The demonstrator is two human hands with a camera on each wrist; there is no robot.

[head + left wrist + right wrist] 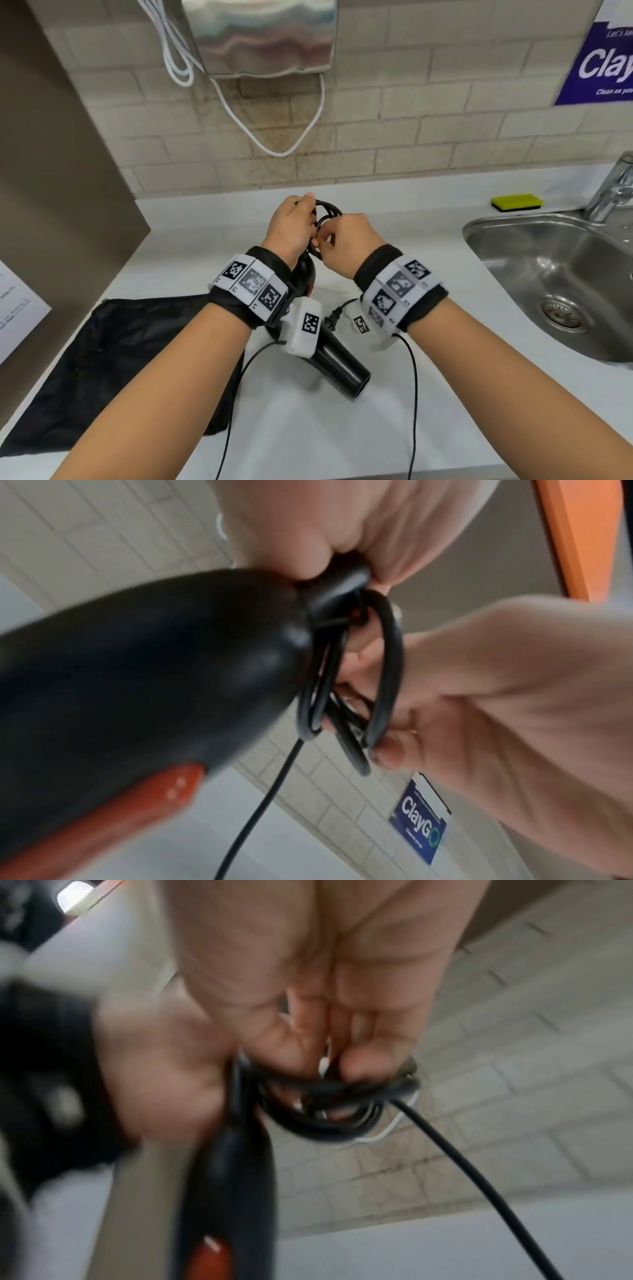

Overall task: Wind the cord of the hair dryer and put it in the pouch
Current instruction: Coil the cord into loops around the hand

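Over the white counter [394, 394], the left hand [289, 228] holds the black hair dryer [337, 359] up by the end of its handle, fingers curled round it and the coiled cord [385, 669]. The right hand [346, 240], just at its 3 o'clock, pinches the cord loops between fingertips [388, 753] and thumb. The black pouch [113, 363] lies flat at 8 o'clock from the hands, the plug [334, 313] dangling below them.

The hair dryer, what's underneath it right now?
Under the hair dryer lies white counter and, on its left, the black pouch edge. Whether it overlaps the pouch is hidden by the left wrist.
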